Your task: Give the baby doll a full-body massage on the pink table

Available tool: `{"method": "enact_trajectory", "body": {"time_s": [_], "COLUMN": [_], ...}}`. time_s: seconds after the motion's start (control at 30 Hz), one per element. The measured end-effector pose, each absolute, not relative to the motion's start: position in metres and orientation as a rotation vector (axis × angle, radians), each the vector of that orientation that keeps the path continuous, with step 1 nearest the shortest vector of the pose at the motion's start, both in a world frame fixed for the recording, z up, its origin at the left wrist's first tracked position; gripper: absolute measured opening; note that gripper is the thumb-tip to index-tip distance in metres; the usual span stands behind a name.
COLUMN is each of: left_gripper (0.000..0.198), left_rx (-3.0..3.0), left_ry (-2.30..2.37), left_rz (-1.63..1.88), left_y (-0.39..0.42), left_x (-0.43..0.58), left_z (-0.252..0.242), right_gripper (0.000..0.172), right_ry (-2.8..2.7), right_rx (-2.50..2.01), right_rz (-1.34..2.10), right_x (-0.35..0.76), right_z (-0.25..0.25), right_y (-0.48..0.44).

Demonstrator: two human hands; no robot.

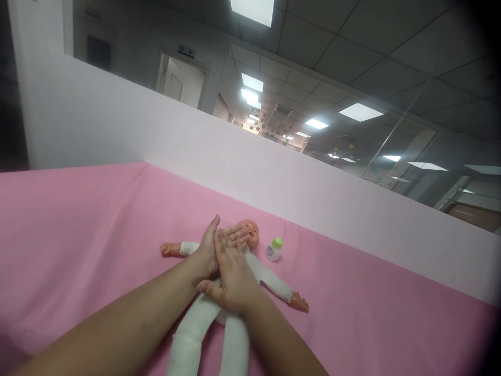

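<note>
A baby doll (237, 334) in white cloth lies on its back, arms spread and head away from me. Above its chest I hold my left hand (207, 253) palm up, fingers stretched and thumb raised. Across that palm lies my right hand (237, 279), facing down with its fingers straight. The two palms touch, and no object shows between them. Part of the doll's head and most of its torso are hidden behind my hands. Just right of the doll's head stands a small clear bottle (273, 253) with a green cap.
Under the doll spreads a pink sheet (352, 313) with soft folds. A low white wall (235, 162) borders its far side, with glass panels above it. Beyond are a doorway (182, 81) and lit ceiling panels.
</note>
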State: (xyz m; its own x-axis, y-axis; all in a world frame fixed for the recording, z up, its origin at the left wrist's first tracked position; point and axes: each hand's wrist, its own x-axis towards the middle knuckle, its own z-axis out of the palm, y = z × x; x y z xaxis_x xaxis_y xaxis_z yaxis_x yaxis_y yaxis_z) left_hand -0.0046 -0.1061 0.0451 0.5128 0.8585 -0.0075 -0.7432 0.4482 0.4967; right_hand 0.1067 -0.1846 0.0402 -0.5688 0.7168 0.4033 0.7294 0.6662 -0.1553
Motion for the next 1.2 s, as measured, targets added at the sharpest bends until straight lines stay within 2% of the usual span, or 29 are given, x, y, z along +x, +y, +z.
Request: {"method": "enact_trajectory", "body": {"time_s": [0.1, 0.23, 0.43, 0.57, 0.73, 0.8, 0.9, 1.07, 1.2], "left_gripper": [0.083, 0.078, 0.083, 0.090, 0.088, 0.086, 0.086, 0.084, 0.085], "left_rx": [0.461, 0.456, 0.466, 0.419, 0.412, 0.421, 0.447, 0.485, 0.485], "left_ry": [0.276, 0.277, 0.398, 0.410, 0.349, 0.311, 0.257, 0.228, 0.222], "left_rz": [0.968, 1.027, 1.195, 1.244, 1.190, 1.171, 1.133, 0.993, 0.951], "left_y": [-0.112, -0.107, -0.087, -0.075, -0.076, -0.081, -0.092, -0.111, -0.113], "left_x": [0.004, 0.002, -0.026, -0.035, -0.032, -0.030, -0.024, -0.004, 0.005], "left_z": [0.045, 0.047, 0.047, 0.042, 0.041, 0.044, 0.048, 0.050, 0.048], "right_gripper": [0.095, 0.088, 0.079, 0.083, 0.108, 0.112, 0.112, 0.099, 0.096], "right_ry": [-2.368, -2.345, -2.463, -2.574, -2.603, -2.583, -2.526, -2.384, -2.328], "right_rx": [-1.262, -1.371, -1.304, -1.124, -0.948, -0.935, -0.971, -1.185, -1.317], "right_rz": [-0.114, -0.137, -0.007, 0.113, 0.127, 0.085, 0.035, -0.064, -0.148], "right_x": [0.113, 0.117, 0.114, 0.108, 0.095, 0.092, 0.091, 0.100, 0.108], "right_z": [0.037, 0.035, 0.041, 0.047, 0.048, 0.045, 0.042, 0.040, 0.038], "right_y": [-0.176, -0.170, -0.175, -0.188, -0.199, -0.200, -0.198, -0.189, -0.179]}}
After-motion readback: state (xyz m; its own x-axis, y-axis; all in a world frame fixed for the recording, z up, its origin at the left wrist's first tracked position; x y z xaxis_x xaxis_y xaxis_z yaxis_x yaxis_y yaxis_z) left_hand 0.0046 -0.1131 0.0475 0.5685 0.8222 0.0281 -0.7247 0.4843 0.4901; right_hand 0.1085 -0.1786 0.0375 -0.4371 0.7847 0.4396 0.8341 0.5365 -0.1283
